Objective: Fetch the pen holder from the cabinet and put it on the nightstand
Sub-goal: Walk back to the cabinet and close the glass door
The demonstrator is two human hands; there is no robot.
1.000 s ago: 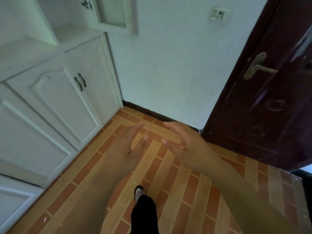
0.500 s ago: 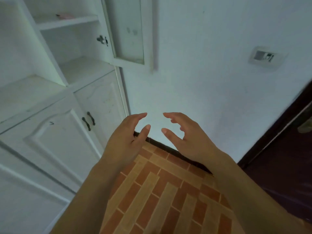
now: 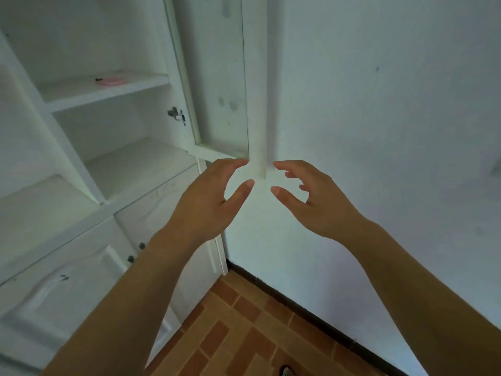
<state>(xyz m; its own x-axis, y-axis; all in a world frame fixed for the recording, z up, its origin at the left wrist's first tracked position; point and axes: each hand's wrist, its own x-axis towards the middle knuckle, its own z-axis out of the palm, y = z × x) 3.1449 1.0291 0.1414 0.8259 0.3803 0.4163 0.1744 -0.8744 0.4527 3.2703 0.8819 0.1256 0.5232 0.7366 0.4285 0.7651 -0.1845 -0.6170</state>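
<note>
A white cabinet (image 3: 89, 191) fills the left side, its upper shelves exposed behind an open glass-paned door (image 3: 219, 77). No pen holder shows on the visible shelves; a flat pink item (image 3: 111, 81) lies on the upper shelf. My left hand (image 3: 208, 202) and my right hand (image 3: 311, 202) are raised side by side in front of the door's lower corner, fingers spread and curled, holding nothing. The nightstand is out of view.
The lower cabinet doors (image 3: 67, 283) with dark handles are closed. A white wall (image 3: 379, 131) stands to the right with a dark skirting board (image 3: 298, 302) at its base. Brick-pattern floor tiles (image 3: 238, 335) lie below.
The view has tilted up from the floor and dark door to the cabinet's upper shelves. Both hands have risen together and stay empty.
</note>
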